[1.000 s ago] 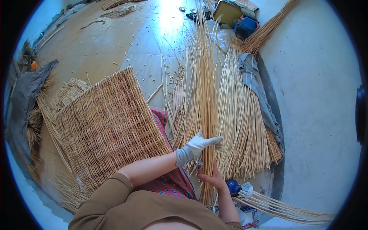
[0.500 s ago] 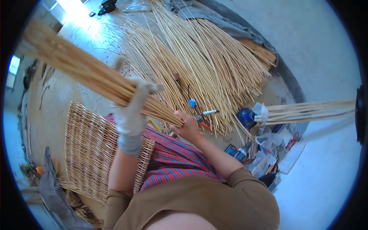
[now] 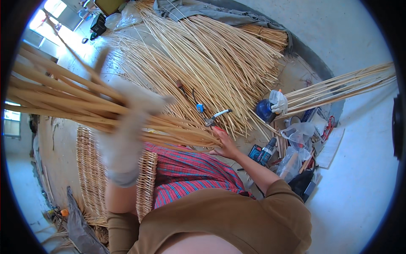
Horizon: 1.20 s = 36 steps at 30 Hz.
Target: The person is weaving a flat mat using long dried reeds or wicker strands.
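Note:
A bundle of tan rods slants across the view from upper left, blurred and fanned out at that end. My left hand, in a pale work glove and smeared by motion, grips the bundle around its middle. My bare right hand is closed on the bundle's right-hand end. Beneath them, a woven wicker panel rests beside red striped cloth at my lap. Just beyond my right hand are cutters with a pale handle and a small blue tape measure among loose rods.
Long rods cover the floor ahead, partly under grey cloth. At right are a blue round container, a drill, plastic bags and rods reaching toward the pale wall. Another grey cloth lies at lower left.
The bundle has swung from upright to slanting toward the upper left and now spreads apart. My left hand has moved left, and my right hand has risen. The view has turned.

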Each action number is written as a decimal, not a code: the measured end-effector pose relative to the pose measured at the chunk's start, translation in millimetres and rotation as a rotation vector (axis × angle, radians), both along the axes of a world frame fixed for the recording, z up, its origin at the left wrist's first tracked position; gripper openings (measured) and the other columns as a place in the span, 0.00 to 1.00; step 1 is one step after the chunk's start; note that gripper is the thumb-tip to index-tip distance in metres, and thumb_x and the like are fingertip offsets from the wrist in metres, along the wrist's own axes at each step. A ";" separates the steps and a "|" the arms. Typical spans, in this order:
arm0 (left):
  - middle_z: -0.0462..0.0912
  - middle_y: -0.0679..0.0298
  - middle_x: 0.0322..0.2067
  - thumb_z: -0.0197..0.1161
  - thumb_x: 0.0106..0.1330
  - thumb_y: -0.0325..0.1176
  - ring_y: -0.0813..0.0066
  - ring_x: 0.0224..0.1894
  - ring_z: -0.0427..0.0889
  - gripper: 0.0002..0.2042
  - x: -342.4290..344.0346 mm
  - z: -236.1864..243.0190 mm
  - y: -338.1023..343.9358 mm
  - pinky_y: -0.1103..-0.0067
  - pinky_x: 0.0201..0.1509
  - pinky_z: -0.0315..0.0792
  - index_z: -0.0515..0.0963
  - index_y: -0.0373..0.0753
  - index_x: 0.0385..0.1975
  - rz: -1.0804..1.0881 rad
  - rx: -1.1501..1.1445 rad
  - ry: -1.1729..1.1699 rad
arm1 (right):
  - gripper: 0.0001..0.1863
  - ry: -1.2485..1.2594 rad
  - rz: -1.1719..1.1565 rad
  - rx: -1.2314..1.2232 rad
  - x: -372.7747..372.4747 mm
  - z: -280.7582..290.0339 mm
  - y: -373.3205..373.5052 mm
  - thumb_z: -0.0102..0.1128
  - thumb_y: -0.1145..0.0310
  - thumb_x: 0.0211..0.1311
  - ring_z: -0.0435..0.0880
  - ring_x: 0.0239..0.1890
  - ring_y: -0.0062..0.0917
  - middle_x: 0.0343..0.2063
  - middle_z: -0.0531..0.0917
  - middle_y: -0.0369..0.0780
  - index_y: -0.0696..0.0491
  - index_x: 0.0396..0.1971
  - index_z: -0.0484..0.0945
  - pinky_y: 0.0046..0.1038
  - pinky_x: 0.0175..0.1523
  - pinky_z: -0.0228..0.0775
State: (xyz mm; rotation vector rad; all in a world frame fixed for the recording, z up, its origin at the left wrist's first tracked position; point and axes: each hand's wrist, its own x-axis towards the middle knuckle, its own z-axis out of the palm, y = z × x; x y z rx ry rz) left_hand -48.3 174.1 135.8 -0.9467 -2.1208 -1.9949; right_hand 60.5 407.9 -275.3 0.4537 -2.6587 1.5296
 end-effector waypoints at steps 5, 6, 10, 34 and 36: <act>0.84 0.60 0.37 0.69 0.63 0.12 0.68 0.47 0.89 0.16 40.2 -120.2 44.9 0.61 0.63 0.84 0.78 0.32 0.49 0.110 0.221 -0.269 | 0.75 -0.036 -0.109 -0.079 21.0 -20.9 -8.4 0.92 0.55 0.37 0.69 0.73 0.49 0.74 0.69 0.49 0.51 0.83 0.48 0.44 0.77 0.63; 0.84 0.60 0.37 0.69 0.63 0.12 0.68 0.47 0.89 0.16 46.0 -140.6 48.4 0.61 0.63 0.84 0.78 0.32 0.49 0.114 0.216 -0.273 | 0.75 -0.017 -0.118 -0.064 25.4 -26.0 -6.4 0.92 0.55 0.36 0.69 0.73 0.49 0.75 0.68 0.49 0.50 0.84 0.47 0.45 0.77 0.63; 0.84 0.62 0.35 0.64 0.73 0.20 0.70 0.42 0.88 0.08 46.0 -150.6 43.4 0.58 0.63 0.83 0.75 0.36 0.47 0.107 0.255 -0.514 | 0.75 -0.075 -0.141 -0.057 28.7 -33.2 -12.6 0.92 0.55 0.37 0.69 0.74 0.50 0.76 0.67 0.49 0.49 0.84 0.48 0.46 0.77 0.64; 0.59 0.74 0.17 0.57 0.84 0.35 0.84 0.19 0.59 0.14 57.9 15.9 -72.6 0.79 0.42 0.70 0.69 0.47 0.29 -0.099 0.854 -0.344 | 0.39 -0.417 -0.639 0.828 53.0 -19.5 339.9 0.81 0.54 0.49 0.79 0.67 0.43 0.60 0.85 0.44 0.46 0.64 0.80 0.48 0.75 0.63; 0.58 0.74 0.17 0.57 0.83 0.33 0.83 0.19 0.59 0.16 55.9 12.6 -71.5 0.77 0.43 0.70 0.67 0.47 0.26 -0.100 0.838 -0.362 | 0.34 -0.160 -0.642 1.012 67.6 -30.3 344.9 0.79 0.55 0.50 0.79 0.67 0.41 0.58 0.86 0.43 0.43 0.60 0.82 0.49 0.76 0.62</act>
